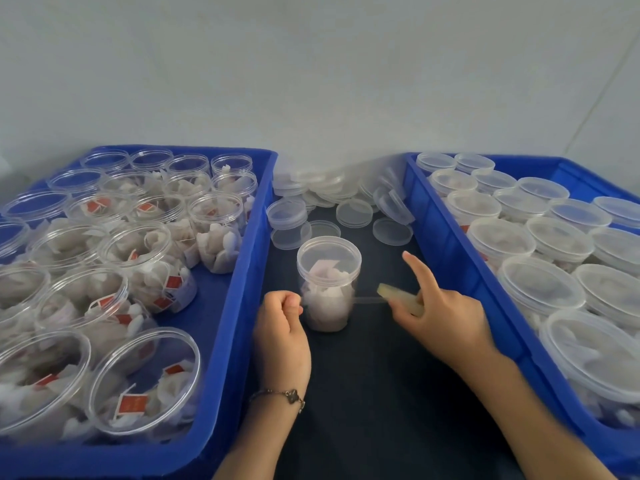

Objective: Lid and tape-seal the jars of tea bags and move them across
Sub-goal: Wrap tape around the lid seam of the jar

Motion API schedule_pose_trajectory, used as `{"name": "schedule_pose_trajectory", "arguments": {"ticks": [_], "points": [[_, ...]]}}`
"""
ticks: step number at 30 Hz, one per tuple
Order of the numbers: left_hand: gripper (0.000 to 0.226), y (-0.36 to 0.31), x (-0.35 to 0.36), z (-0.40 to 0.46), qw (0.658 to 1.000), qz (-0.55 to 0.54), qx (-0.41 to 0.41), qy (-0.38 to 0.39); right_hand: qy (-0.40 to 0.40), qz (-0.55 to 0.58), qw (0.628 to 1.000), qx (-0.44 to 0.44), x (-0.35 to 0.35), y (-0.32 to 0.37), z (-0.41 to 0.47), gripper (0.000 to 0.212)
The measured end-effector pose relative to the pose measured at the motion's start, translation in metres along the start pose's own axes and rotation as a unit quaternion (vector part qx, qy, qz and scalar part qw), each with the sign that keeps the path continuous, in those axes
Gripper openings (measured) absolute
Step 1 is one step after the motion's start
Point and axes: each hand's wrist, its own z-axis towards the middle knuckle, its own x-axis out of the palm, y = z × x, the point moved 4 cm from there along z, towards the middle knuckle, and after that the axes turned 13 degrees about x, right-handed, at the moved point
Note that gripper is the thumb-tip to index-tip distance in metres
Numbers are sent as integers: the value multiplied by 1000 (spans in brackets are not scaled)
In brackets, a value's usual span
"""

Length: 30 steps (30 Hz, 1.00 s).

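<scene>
At centre frame we see a dark tabletop (363, 375) strip between two blue bins. A lidded jar (328, 282) of tea bags stands there; our left hand (282, 327) pinches the tape (369, 300) end beside it, our right hand (446, 313) grips the roll (forefinger raised). Left bin (239, 306) holds open jars, right bin (450, 244) lidded ones.

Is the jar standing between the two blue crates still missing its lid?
No, the jar on the dark mat already wears a clear lid.
</scene>
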Motion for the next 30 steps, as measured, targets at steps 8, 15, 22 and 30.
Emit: {"name": "schedule_pose_trajectory", "arguments": {"ticks": [8, 15, 22, 30], "points": [[15, -6, 6, 10, 999, 13, 36, -20, -79, 24, 997, 1, -5, 5, 1, 70], [16, -2, 6, 13, 1000, 8, 21, 0, -56, 13, 998, 18, -1, 5, 5, 73], [15, -5, 5, 8, 999, -1, 49, -14, -48, 34, 998, 31, -4, 4, 2, 73], [23, -6, 4, 1, 998, -7, 59, 28, -44, 40, 998, 12, -3, 3, -6, 71]]}}
